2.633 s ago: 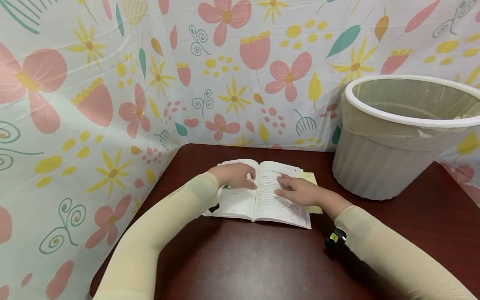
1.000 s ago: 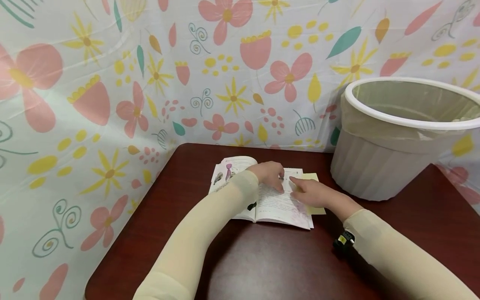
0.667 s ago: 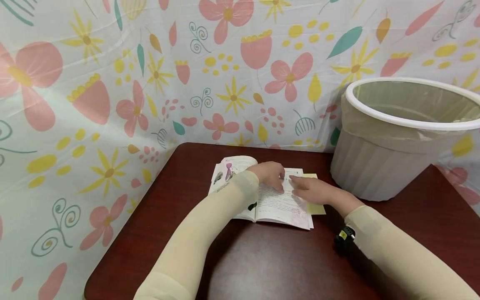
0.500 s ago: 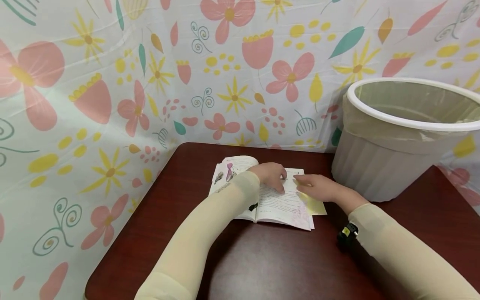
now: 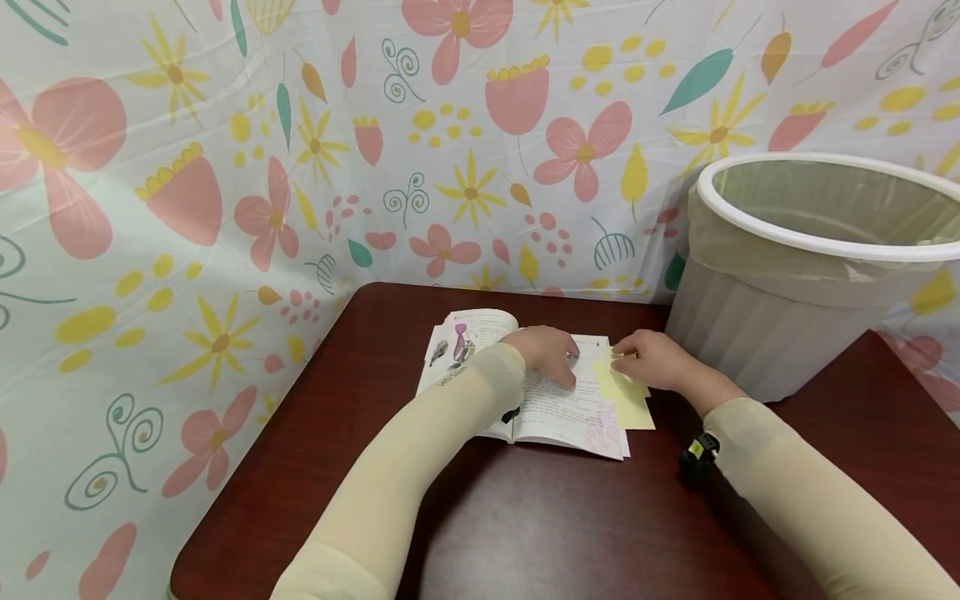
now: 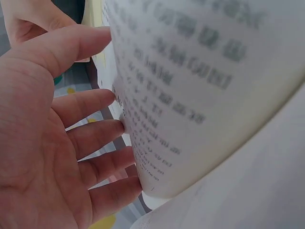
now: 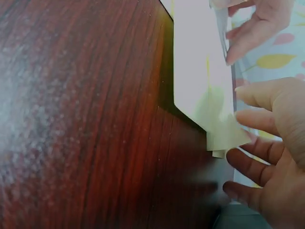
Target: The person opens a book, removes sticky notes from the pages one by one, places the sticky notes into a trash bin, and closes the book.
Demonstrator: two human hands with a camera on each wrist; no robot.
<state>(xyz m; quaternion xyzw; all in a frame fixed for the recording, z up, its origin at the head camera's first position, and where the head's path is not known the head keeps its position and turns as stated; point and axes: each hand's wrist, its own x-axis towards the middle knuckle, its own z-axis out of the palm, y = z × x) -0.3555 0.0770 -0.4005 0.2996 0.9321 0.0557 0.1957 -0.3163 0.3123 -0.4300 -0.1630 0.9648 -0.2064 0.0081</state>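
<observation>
An open book [image 5: 558, 421] lies on the table in the head view, its left page [image 5: 487, 325] printed with a purple figure. My left hand [image 5: 546, 354] rests across the right page; in the left wrist view its spread fingertips touch the paper near the edge. A yellow paper slip [image 5: 615, 385] lies over that page's right margin, and a second yellow slip [image 5: 637, 414] sticks out beyond the book just below it. My right hand [image 5: 656, 362] is at the upper slip's right side, fingers apart; in the right wrist view the fingertips are right at the slip's corner [image 7: 228, 136].
A grey wastebasket [image 5: 750, 325] with a white rim and a bag liner stands at the back right, close behind my right hand. Flower-patterned cloth [image 5: 465, 150] hangs behind and left of the dark red table [image 5: 525, 508].
My left hand moved from the left page to the right page, uncovering the purple picture. The right hand drew back to the right, and the upper yellow slip came into view on the page.
</observation>
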